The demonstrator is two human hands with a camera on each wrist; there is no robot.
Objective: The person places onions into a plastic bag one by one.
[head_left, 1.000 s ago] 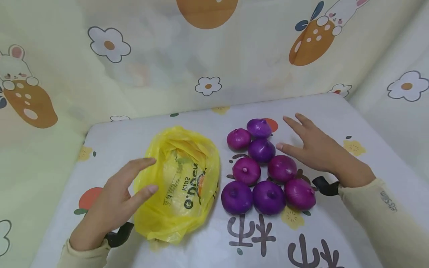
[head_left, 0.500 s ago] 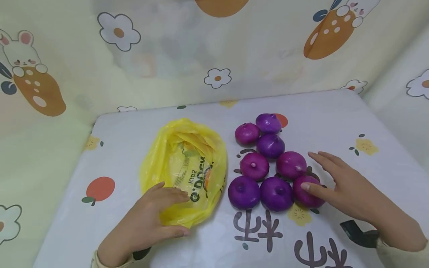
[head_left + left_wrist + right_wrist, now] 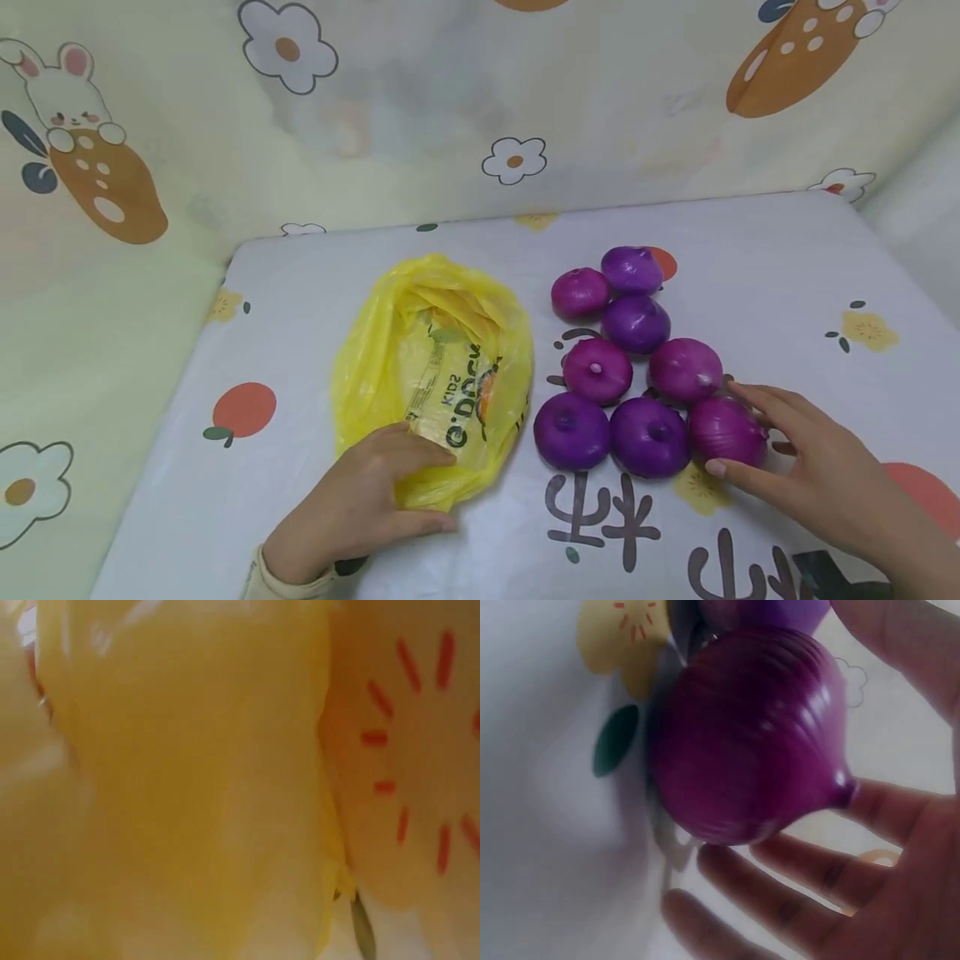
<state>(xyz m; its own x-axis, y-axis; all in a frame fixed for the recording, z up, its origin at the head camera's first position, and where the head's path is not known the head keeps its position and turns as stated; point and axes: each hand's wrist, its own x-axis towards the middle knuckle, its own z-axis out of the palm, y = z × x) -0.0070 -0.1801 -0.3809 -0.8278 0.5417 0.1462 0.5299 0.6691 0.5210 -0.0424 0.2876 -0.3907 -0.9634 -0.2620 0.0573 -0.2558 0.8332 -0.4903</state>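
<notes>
Right hand fingers spread, cupping nearest onion from right; left hand pinches bag rim.

Before you, a worktop covered in a printed white cloth carries a crumpled yellow bag and, beside it, eight purple onions clustered together.

Eight purple onions — one yellow plastic bag — two hands.

The yellow bag is thin, crinkly, shiny plastic. The onions look smooth and glossy, and the table cover is smooth with a sheen.
</notes>
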